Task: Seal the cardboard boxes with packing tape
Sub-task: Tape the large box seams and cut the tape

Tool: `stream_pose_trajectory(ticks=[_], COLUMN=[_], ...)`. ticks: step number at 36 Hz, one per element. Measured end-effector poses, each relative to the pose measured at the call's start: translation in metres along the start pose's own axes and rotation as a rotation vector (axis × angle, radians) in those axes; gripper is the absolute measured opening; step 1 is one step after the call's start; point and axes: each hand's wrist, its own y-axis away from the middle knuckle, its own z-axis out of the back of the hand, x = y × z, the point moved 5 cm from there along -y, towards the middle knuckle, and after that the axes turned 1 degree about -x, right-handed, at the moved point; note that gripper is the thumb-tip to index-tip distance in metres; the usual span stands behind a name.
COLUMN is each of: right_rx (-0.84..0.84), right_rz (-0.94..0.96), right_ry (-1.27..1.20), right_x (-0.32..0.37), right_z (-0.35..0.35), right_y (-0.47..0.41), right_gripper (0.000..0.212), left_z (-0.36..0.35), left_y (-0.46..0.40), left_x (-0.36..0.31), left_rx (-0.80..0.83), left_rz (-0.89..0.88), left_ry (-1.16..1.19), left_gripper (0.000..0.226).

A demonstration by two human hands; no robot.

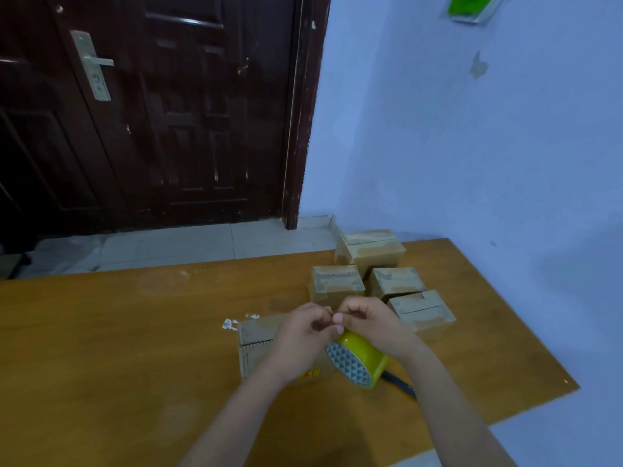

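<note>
Both hands, left hand (300, 332) and right hand (367, 320), pinch at the yellow roll of packing tape (362, 357), held above the nearest brown cardboard box (259, 342) on the wooden table (118, 332). The free end should be peeled evenly, without tearing.

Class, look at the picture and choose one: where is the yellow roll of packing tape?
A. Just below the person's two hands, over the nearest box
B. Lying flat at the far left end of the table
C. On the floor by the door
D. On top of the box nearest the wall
A: the yellow tape roll sits just under the left hand and right hand, over the nearest cardboard box.
</note>
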Motion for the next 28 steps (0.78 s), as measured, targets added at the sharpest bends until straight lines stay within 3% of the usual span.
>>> stream_pose_trajectory(ticks=[3,6,14,15,18,21,25,28], right_rx=[0.016,0.019,-0.001,0.004,0.03,-0.035,-0.068,-0.061], right_rz=[0.001,-0.011,-0.05,-0.072,-0.129,-0.162,-0.149,-0.116], right_ry=[0.019,0.051,0.154,0.142,0.098,0.123,0.057,-0.027], right_x=[0.0,0.0,0.004,0.006,0.012,0.013,0.013,0.015], right_z=[-0.002,-0.004,-0.005,-0.006,-0.009,-0.003,0.005,0.006], right_y=[0.0,-0.001,-0.003,-0.002,0.003,0.009,0.011,0.008], right_gripper=[0.036,0.025,0.012,0.016,0.069,0.086,0.029,0.017], left_z=[0.002,0.004,0.002,0.001,0.001,0.006,0.011,0.014], left_y=[0.002,0.006,0.009,0.01,0.009,0.009,0.007,0.005], left_x=[0.003,0.006,0.009,0.009,0.011,0.011,0.007,0.003], left_rx=[-0.014,-0.078,-0.233,-0.246,-0.293,-0.413,-0.494,-0.544], left_rz=[0.119,0.228,0.329,0.329,0.308,0.288,0.259,0.186], left_ry=[0.121,0.204,0.399,0.422,0.433,0.474,0.545,0.516], left_gripper=[0.023,0.029,0.027,0.028,0.033,0.023,0.014,0.014])
